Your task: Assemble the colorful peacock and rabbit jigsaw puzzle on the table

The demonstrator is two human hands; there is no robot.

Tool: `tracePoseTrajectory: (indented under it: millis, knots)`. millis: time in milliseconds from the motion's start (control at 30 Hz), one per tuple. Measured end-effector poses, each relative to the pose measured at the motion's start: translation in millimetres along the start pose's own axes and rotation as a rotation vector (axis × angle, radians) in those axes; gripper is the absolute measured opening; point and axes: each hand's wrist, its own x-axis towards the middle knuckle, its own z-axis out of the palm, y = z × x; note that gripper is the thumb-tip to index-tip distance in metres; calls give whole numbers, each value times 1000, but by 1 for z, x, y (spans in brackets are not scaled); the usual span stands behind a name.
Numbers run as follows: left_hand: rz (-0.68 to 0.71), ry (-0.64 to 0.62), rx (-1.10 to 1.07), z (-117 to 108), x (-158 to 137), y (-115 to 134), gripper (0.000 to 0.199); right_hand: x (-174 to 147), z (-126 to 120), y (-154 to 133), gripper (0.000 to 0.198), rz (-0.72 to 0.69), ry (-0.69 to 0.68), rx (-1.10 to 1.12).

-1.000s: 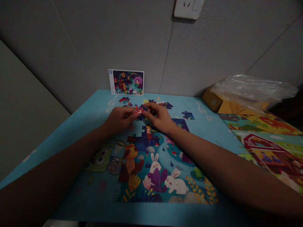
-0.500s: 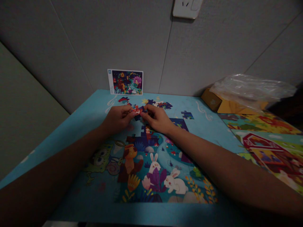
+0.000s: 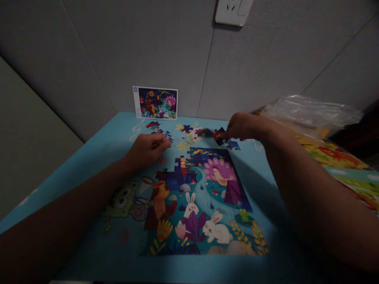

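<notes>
A partly assembled jigsaw puzzle (image 3: 204, 205) with rabbits, a fox-like animal and a peacock lies flat on the blue table. My right hand (image 3: 244, 125) reaches past its upper right corner, thumb and fingers pinched on a dark puzzle piece (image 3: 218, 136) with red on it. The piece is close to the loose ones at the back. My left hand (image 3: 146, 150) rests left of the puzzle's upper edge with curled fingers, and nothing shows between them. Beyond it are loose puzzle pieces (image 3: 153, 125), and a dark blue piece (image 3: 233, 146) lies beneath my right hand.
A picture card (image 3: 156, 103) of the whole scene leans on the wall at the back. Clear plastic wrapping (image 3: 310, 114) sits at the back right. Other bright picture puzzles (image 3: 355, 177) cover the right side. A wall socket (image 3: 232, 12) is above.
Both hands were together over a red-and-blue piece. My right hand has moved away to the right with a puzzle piece; my left hand has stayed nearly in place, its fingers now curled.
</notes>
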Motion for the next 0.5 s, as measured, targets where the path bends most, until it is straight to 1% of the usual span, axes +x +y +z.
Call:
tracePoseTrajectory:
  millis: [67, 133, 267, 367, 433, 500]
  knots:
    - [-16, -12, -9, 0, 0, 0, 26, 9, 6, 16, 30, 104, -91, 20]
    - [-15, -17, -9, 0, 0, 0, 26, 17, 15, 26, 26, 133, -162, 89]
    - [26, -5, 37, -1, 0, 1, 25, 29, 28, 34, 25, 131, -198, 154]
    - [19, -6, 28, -1, -1, 2, 25, 34, 31, 36, 30, 80, -217, 157]
    - [1, -17, 7, -1, -1, 1, 26, 36, 32, 37, 30, 39, -203, 150]
    - [-9, -22, 9, -1, -1, 1, 28, 37, 33, 36, 27, 36, -182, 142]
